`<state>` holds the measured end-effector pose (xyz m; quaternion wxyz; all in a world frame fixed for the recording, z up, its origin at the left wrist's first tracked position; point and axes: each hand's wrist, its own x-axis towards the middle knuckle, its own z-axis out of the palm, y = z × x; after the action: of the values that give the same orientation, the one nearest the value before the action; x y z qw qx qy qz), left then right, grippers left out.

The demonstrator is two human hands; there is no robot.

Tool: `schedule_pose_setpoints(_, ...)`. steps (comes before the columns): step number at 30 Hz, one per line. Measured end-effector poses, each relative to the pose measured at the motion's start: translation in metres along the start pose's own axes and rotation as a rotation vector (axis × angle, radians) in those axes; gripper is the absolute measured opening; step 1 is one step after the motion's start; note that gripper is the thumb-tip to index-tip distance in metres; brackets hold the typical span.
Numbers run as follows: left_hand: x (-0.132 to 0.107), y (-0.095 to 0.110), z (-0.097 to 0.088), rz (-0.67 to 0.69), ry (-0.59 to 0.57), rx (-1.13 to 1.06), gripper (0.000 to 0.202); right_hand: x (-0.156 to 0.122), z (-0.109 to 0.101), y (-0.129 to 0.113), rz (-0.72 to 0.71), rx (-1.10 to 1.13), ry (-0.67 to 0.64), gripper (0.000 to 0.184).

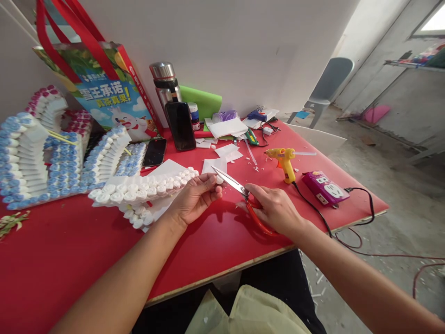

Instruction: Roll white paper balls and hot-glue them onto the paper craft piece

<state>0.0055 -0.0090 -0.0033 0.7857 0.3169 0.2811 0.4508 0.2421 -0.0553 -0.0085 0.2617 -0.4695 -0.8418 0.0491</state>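
Right hand point(274, 208) holds red scissors point(231, 182) (bag point(104, 93) behind reads "雪王承诺").

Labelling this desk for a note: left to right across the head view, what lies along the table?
Blue-and-white bottle model, white bottle row, left hand pinching a small white piece, scissors, right hand, purple power strip.

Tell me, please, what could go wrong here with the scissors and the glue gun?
1. The scissors in the right hand point their blades at the left hand, whose fingertips pinch a small white piece; a slip could nick them.
2. The glue gun stands close to the right hand; if it is hot, brushing its tip might burn.
3. The cable of the power strip hangs off the table edge and could snag.
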Motion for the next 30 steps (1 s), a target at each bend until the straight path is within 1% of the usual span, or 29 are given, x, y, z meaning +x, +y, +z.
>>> schedule_pose_setpoints(2, 0.0, 0.0, 0.001, 0.006, 0.002, 0.001, 0.014, 0.0, -0.002, -0.002, 0.085, 0.05, -0.013, 0.035)
schedule_pose_setpoints(6, -0.002, 0.001, 0.003, 0.037, 0.032, 0.016, 0.021, 0.002, -0.008, 0.0, 0.327, 0.16, 0.013, 0.036)
schedule_pose_setpoints(9, -0.003, 0.002, 0.004, 0.069, 0.048, 0.058, 0.03, 0.001, -0.011, 0.004, 0.389, 0.229, 0.054, 0.039)
schedule_pose_setpoints(12, -0.004, 0.002, 0.006, 0.085, 0.06, 0.093, 0.037, 0.0, -0.011, 0.007, 0.401, 0.247, 0.063, 0.041)
schedule_pose_setpoints(16, -0.003, 0.001, 0.006, 0.077, 0.089, 0.079, 0.032, 0.0, -0.016, 0.005, 0.396, 0.254, 0.027, 0.042)
schedule_pose_setpoints(21, -0.001, 0.002, 0.007, 0.113, 0.142, 0.022, 0.021, 0.0, -0.023, -0.003, 0.335, 0.225, -0.019, 0.049)
schedule_pose_setpoints(23, -0.001, 0.002, 0.007, 0.137, 0.153, 0.03, 0.021, 0.0, -0.021, -0.007, 0.3, 0.194, -0.027, 0.051)
schedule_pose_setpoints(26, -0.001, 0.002, 0.008, 0.148, 0.141, 0.044, 0.024, -0.001, -0.015, -0.013, 0.251, 0.149, -0.043, 0.051)
schedule_pose_setpoints(30, -0.001, 0.001, 0.006, 0.134, 0.105, 0.052, 0.024, -0.002, -0.009, -0.018, 0.251, 0.112, -0.058, 0.051)
